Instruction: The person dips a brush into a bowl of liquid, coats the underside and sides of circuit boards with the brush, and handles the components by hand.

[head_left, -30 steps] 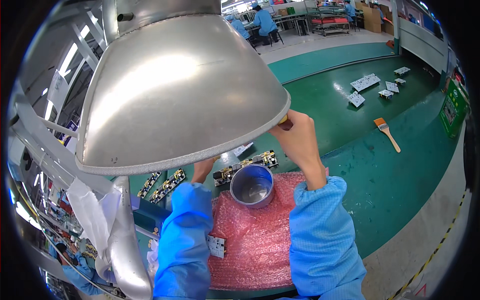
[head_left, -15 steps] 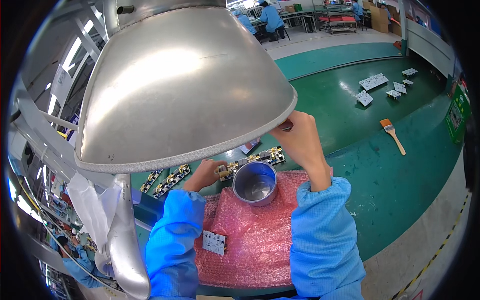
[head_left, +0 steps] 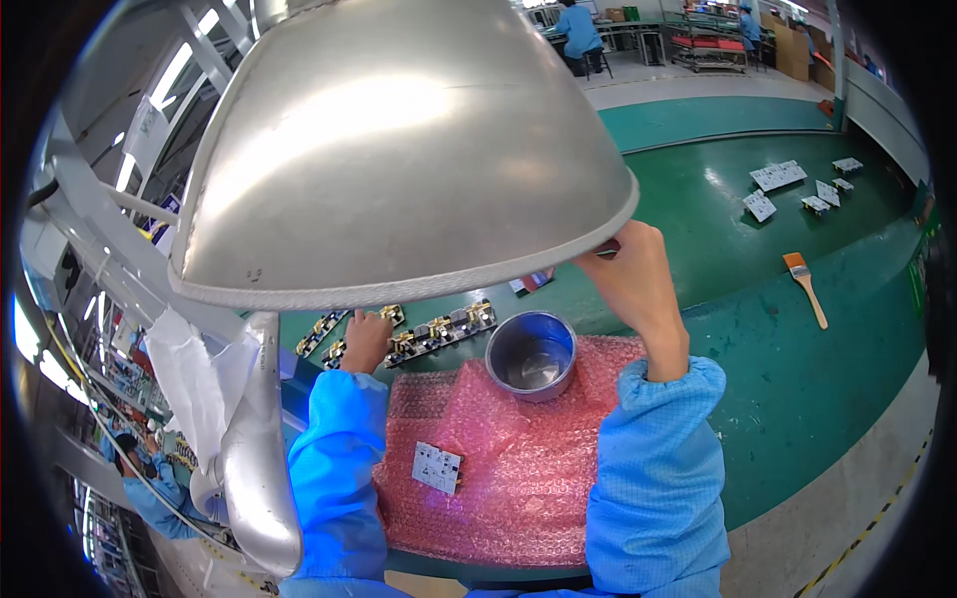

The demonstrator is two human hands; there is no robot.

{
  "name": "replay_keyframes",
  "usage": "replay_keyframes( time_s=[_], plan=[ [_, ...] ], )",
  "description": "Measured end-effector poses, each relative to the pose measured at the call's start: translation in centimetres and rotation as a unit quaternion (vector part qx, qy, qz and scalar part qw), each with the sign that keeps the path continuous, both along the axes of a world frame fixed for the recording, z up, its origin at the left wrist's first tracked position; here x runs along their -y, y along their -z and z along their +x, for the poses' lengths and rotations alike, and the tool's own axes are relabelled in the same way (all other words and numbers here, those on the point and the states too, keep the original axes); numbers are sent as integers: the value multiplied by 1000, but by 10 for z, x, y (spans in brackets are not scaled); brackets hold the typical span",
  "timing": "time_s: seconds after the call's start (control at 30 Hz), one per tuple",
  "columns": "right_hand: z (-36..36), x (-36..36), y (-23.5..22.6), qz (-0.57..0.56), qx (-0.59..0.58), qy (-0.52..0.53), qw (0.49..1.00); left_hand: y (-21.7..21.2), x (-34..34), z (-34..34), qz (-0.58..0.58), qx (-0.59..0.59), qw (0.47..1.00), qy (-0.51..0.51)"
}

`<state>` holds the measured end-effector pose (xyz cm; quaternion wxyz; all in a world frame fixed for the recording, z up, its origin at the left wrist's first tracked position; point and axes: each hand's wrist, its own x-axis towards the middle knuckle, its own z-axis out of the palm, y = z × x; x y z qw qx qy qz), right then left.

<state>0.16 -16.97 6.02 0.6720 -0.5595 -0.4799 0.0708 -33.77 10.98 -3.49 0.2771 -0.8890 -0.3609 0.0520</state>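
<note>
My left hand (head_left: 367, 344) is at the strips of joined circuit boards on the green bench. Its fingers are bent over a board strip (head_left: 394, 317), close to the left end of a longer circuit board strip (head_left: 444, 334); its grip is partly hidden. My right hand (head_left: 638, 284) is raised at the lower right rim of a large metal fume hood (head_left: 399, 169). Its thumb and forefinger are pinched, with the tips hidden at the hood edge. Below, a round metal pot (head_left: 533, 364) stands on pink bubble wrap (head_left: 498, 478). A small white circuit board (head_left: 437, 468) lies there too.
Several white circuit boards (head_left: 778, 175) lie on the bench (head_left: 698, 249) at far right, with a flat brush (head_left: 805, 289) nearer. At left stand a bent metal pipe (head_left: 257, 458) and hanging white tissue (head_left: 194, 369). Co-workers (head_left: 578, 32) sit in the background.
My left hand and the long circuit board strip have moved left, away from behind the pot. My right hand stays by the hood's rim. The whole view has shifted slightly.
</note>
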Motion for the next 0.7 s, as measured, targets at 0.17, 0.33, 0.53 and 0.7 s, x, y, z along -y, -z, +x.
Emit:
replay_keyframes(
  time_s=[0.17,0.33,0.53,0.7],
  plan=[
    [-1,2,1,15,20,10,1000,-2,36,70,-215,216,952,-8],
    [-11,-3,1,4,22,-16,1000,-12,67,124,-272,155,939,-143],
    [-9,-5,7,-3,3,-39,999,-18,75,150,-257,126,946,-156],
    [-8,-8,9,-6,30,-33,999,-9,67,153,-307,158,924,-162]
  ],
)
